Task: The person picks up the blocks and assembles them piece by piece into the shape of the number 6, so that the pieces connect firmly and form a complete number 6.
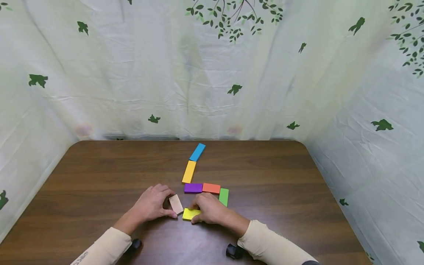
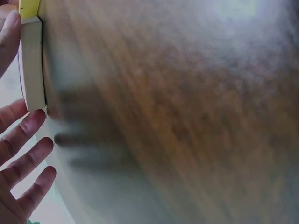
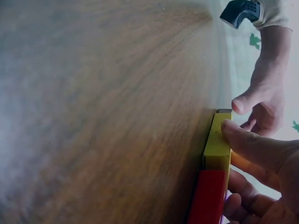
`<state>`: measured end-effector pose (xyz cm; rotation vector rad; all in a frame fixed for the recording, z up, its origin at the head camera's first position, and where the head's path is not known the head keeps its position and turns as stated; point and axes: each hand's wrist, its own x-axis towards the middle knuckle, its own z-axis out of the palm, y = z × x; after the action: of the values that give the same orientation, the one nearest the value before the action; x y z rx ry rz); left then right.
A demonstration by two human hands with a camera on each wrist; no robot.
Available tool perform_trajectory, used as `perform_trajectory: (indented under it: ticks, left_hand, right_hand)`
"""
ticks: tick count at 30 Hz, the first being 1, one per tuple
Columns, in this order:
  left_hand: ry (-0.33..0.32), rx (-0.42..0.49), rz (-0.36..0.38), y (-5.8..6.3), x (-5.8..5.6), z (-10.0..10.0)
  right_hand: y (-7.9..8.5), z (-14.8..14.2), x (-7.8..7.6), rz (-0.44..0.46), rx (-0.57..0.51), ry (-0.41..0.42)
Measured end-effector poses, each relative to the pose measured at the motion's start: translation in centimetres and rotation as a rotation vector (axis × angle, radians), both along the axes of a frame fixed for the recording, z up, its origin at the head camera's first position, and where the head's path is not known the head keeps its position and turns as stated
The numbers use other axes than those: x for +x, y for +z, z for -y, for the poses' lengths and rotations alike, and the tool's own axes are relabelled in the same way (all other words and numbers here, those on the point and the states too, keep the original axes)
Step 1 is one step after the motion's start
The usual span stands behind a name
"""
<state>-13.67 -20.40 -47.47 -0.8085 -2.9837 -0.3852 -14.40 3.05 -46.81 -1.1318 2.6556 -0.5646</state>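
My left hand (image 1: pixel 154 203) spans a plain wooden block (image 1: pixel 176 204) lying tilted on the table, thumb at its near end and a fingertip at its far end. In the left wrist view the other fingers are spread apart. Right beside it, my right hand (image 1: pixel 212 210) pinches a yellow block (image 1: pixel 190 213) between thumb and fingers. The wooden block's near corner meets the yellow block's left end. A red block (image 3: pixel 207 193) shows behind the yellow one in the right wrist view; the right hand hides it in the head view.
Beyond the hands, a purple block (image 1: pixel 193 188) and an orange-red block (image 1: pixel 211 188) form a row, with a green block (image 1: pixel 223 197) at its right end. An amber block (image 1: pixel 189 172) and a blue block (image 1: pixel 197 152) run toward the table's far edge. Patterned curtains surround the table (image 1: pixel 281 206).
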Motion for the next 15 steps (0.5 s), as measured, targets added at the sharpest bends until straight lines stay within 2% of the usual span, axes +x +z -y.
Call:
perform_trajectory:
  ticks: [10,15]
  left_hand:
    - [-0.02,0.033,-0.024,-0.24,0.04,0.06]
    - [-0.021,0.058,0.008,-0.19,-0.04,0.13]
  right_hand:
    - [0.06,0.08,0.14,-0.017,0.02,0.0]
    - [-0.03,0.15,0.11,-0.021,0.02,0.002]
